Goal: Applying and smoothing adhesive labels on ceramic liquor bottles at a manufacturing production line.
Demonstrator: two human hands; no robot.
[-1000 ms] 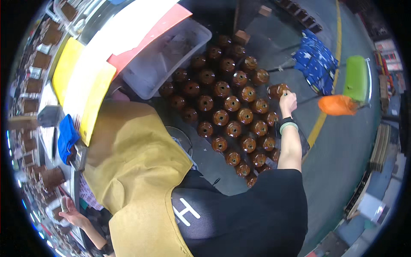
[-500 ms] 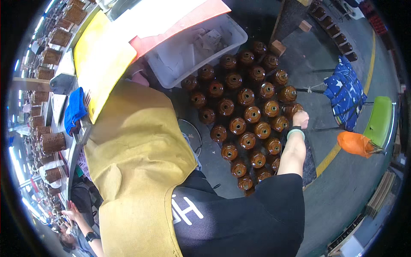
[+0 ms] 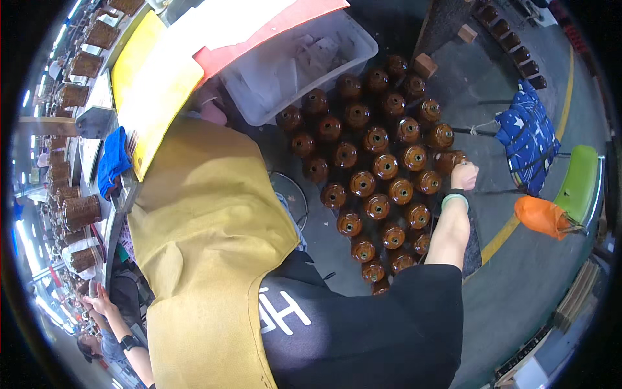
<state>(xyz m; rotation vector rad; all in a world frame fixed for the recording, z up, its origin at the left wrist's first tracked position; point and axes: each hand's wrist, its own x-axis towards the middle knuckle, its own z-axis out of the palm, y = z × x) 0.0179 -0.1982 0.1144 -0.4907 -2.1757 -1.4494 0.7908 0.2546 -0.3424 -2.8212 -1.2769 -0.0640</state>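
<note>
My right hand (image 3: 464, 176) is closed at the right end of a brown glazed jar (image 3: 447, 161), at the right edge of a cluster on the floor. That jar looks tipped on its side, and the fingers' exact hold on it is partly hidden. The other glossy round jars (image 3: 385, 166) stand close together in rows, each with a small hole in its top. Far off at the lower left, my left hand (image 3: 98, 299) is at the bench edge (image 3: 111, 249). Its fingers look apart, with nothing visible in them.
Beyond the jars stands a translucent plastic bin (image 3: 291, 84). Yellow sheeting (image 3: 152, 84) and a blue cloth (image 3: 113, 162) lie along the bench. To the right are a star-patterned blue cushion (image 3: 528, 139), an orange bag (image 3: 541, 217) and a green chair back (image 3: 578, 181). A co-worker (image 3: 91, 348) is at lower left.
My right hand has moved slightly right and up, and the jar at it now looks tipped on its side. My left hand has shifted up along the bench edge.
</note>
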